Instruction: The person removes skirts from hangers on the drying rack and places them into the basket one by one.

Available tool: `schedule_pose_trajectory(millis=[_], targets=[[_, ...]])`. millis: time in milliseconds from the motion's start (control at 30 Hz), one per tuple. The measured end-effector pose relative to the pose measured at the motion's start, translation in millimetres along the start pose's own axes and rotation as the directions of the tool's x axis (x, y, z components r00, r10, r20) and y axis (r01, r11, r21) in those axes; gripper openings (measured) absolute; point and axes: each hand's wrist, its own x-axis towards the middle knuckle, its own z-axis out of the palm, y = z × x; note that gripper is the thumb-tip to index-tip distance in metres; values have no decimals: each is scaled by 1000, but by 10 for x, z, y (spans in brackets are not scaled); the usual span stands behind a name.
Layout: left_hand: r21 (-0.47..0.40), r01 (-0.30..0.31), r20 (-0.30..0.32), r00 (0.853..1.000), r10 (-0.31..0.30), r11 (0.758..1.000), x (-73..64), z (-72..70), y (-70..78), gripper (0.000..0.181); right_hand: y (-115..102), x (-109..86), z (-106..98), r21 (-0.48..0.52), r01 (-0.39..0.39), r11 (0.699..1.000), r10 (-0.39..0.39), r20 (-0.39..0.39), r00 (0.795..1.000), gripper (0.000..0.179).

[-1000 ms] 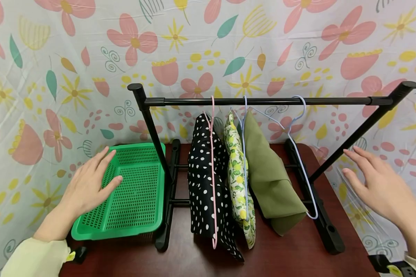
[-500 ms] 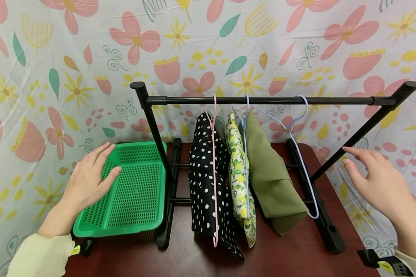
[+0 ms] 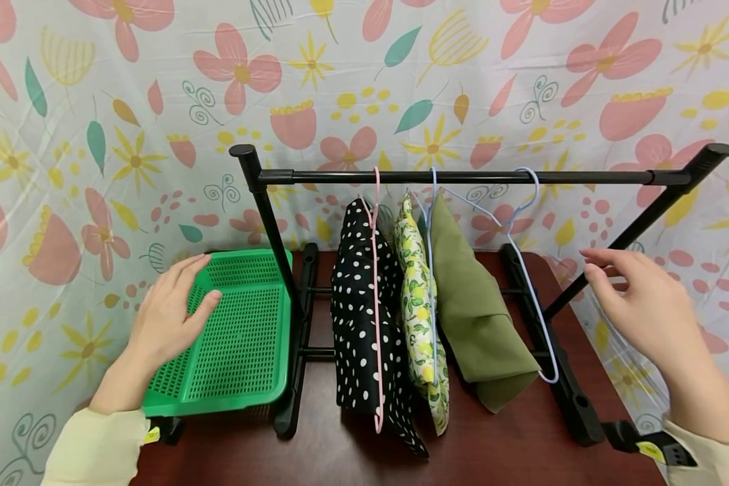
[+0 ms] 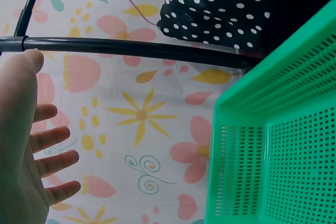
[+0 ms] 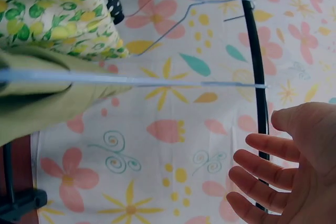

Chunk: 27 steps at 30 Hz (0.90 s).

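My left hand (image 3: 169, 310) hovers over the left side of a green plastic basket (image 3: 237, 351), fingers extended and nothing in them. On the right, my right hand (image 3: 650, 304) is held in the air beside the rack's right post, its fingers loosely bent and holding nothing. Between them a black garment rack (image 3: 474, 177) carries three hangers. A black polka-dot cloth (image 3: 355, 317) hangs on the pink hanger (image 3: 376, 324). Lemon-print cloth (image 3: 414, 297) is on a blue hanger (image 3: 431, 270). Folded olive-green cloth (image 3: 474, 304) hangs from another blue hanger (image 3: 525, 263), slanted on the bar.
The rack's black feet (image 3: 574, 398) stand on a dark red-brown table (image 3: 462, 452). A floral curtain (image 3: 316, 81) rises close behind and at both sides. The basket sits against the rack's left foot (image 3: 288, 415).
Both hands have shifted slightly inward, the right one leftward to overlap the rack's right post in the head view. The hung cloths and the basket stay where they were.
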Motion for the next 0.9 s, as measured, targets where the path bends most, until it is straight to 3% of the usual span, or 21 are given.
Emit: schedule_pose_trajectory(millis=[300,900], targets=[[-44,9,-32,999,-11,999,-13,85,-2,50,-159,68,66,34,108,994,-106,-57,993,26],[-100,-14,-40,999,10,995,-29,268,35,49,-484,148,166,91,107,990,-100,-78,992,24]])
